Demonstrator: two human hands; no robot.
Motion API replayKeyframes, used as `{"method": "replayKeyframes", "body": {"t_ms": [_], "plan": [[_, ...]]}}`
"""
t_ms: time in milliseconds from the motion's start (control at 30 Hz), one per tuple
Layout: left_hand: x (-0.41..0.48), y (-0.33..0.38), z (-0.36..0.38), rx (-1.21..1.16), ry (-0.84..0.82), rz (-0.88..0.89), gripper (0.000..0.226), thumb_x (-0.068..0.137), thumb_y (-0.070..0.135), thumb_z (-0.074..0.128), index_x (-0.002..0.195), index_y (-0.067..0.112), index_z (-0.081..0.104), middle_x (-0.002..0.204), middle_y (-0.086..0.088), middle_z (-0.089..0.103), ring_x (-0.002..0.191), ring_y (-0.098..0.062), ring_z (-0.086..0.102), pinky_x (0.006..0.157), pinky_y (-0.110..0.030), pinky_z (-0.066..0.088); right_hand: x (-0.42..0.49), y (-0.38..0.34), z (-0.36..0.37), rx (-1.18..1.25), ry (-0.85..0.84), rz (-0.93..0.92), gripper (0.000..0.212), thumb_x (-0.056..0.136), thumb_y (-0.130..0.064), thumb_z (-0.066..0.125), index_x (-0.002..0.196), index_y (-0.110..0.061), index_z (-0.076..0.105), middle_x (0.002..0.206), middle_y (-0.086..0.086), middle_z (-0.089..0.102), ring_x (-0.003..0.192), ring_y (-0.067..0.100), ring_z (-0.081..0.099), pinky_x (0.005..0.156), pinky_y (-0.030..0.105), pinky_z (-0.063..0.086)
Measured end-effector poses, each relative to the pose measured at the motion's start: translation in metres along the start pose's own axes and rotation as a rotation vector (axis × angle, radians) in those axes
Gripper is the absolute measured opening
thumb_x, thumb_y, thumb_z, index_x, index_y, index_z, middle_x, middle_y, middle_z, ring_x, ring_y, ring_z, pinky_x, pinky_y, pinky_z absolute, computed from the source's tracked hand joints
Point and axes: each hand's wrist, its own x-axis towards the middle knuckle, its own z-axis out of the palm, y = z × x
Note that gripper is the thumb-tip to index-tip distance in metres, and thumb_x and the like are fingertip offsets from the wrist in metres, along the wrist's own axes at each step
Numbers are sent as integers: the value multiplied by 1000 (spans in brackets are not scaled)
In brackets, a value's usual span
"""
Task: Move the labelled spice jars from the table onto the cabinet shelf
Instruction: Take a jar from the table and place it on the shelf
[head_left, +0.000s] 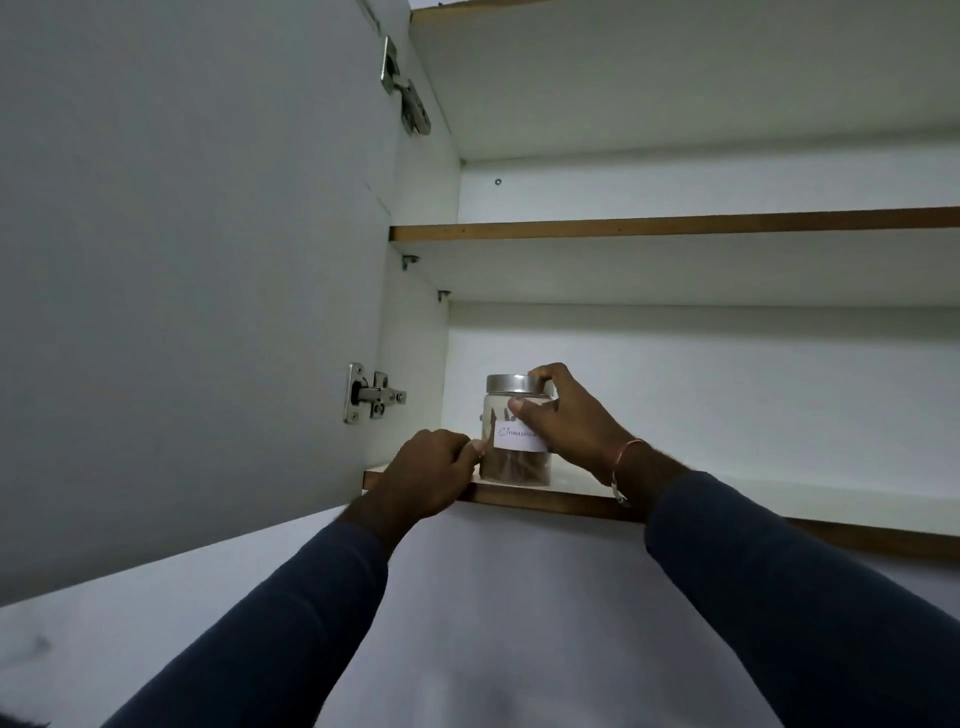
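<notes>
Clear glass with a brushed metal lid, the round spice jar (514, 434) stands upright on the bottom shelf of the white cabinet (727, 496), near that shelf's left end and just behind its brown wooden front edge. Brown sticks fill its lower half, and a white paper label with handwriting faces me; my thumb hides the end of the word.

My right hand (566, 415) has its grip on the jar from the 3 o'clock side, fingers curled over the lid's rim, thumb pressed on the glass just above the label. My left hand (431, 467) sits at the jar's 8 o'clock with fingers curled; its fingertips meet the jar's lower left side by the label's corner, steadying more than grasping. How tightly it presses, I cannot tell.

I judge this to be the placing step: the jar looks set down, its base on the shelf, and I seem to be squaring it so the label faces out. Next I need to loosen both hands without nudging the jar toward the front edge, then lower my arms and go back to the tabletop, which is out of view, for any other jar. The shelf above, at 12 o'clock, shows nothing on it from this angle.
</notes>
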Motion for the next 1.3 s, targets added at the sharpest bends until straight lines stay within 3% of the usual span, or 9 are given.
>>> {"method": "replayKeyframes", "body": {"t_ms": [167, 367, 500, 600, 700, 767, 967, 1133, 1300], "plan": [[21, -8, 14, 37, 215, -41, 49, 87, 44, 35, 68, 14, 69, 62, -1, 69, 60, -18, 64, 66, -37, 55, 46, 14, 12, -208, -17, 14, 36, 88, -37, 65, 113, -18, 48, 107, 1, 59, 92, 20, 59, 64, 23, 46], [28, -24, 26, -80, 330, -51, 59, 79, 47, 22, 67, 13, 69, 63, -1, 69, 59, -17, 64, 64, -38, 56, 110, 15, 34, -595, -172, 45, 48, 84, -41, 68, 118, -13, 49, 110, 7, 57, 91, 23, 54, 73, 34, 46], [26, -27, 28, -86, 367, 9, 51, 81, 42, 24, 63, 12, 62, 59, -3, 63, 55, -18, 60, 59, -38, 53, 146, 20, 58, -758, -227, 55, 44, 83, -40, 70, 110, -13, 46, 102, 9, 57, 75, 21, 55, 63, 32, 46], [27, -27, 29, -82, 383, 31, 45, 82, 38, 25, 58, 14, 55, 55, -3, 55, 50, -14, 50, 49, -28, 39, 164, 30, 75, -788, -219, 50, 51, 84, -38, 69, 120, -10, 48, 113, 11, 60, 85, 23, 57, 75, 35, 52], [29, -28, 29, -42, 396, 29, 38, 79, 37, 27, 54, 18, 47, 52, 2, 46, 49, -12, 44, 49, -25, 29, 172, 35, 83, -770, -215, 50, 50, 86, -35, 69, 122, -7, 49, 120, 14, 60, 90, 27, 59, 65, 30, 48], [31, -31, 30, -9, 369, -4, 37, 75, 38, 29, 59, 16, 53, 56, 0, 51, 55, -17, 51, 52, -26, 33, 177, 39, 86, -778, -219, 60, 49, 87, -34, 67, 123, -6, 49, 122, 15, 60, 97, 31, 61, 60, 28, 44], [38, -31, 28, 59, 188, -109, 45, 69, 42, 35, 88, 16, 67, 90, -3, 68, 78, -21, 59, 65, -27, 42, 178, 48, 92, -738, -213, 93, 30, 94, -18, 51, 121, -6, 51, 122, 16, 61, 106, 33, 64, 90, 39, 54], [40, -29, 26, 99, 89, -156, 22, 89, 34, 47, 92, 15, 59, 88, -1, 59, 81, -20, 56, 69, -27, 41, 174, 50, 92, -756, -154, 40, 33, 94, -24, 53, 121, -6, 51, 120, 16, 63, 105, 34, 64, 81, 37, 49], [39, -29, 23, 206, -27, -134, 24, 93, 35, 42, 87, 14, 53, 100, -7, 62, 80, -19, 50, 69, -27, 38, 174, 49, 93, -755, -164, 23, 37, 94, -27, 56, 124, -5, 51, 120, 16, 63, 106, 34, 64, 86, 38, 51]]}}
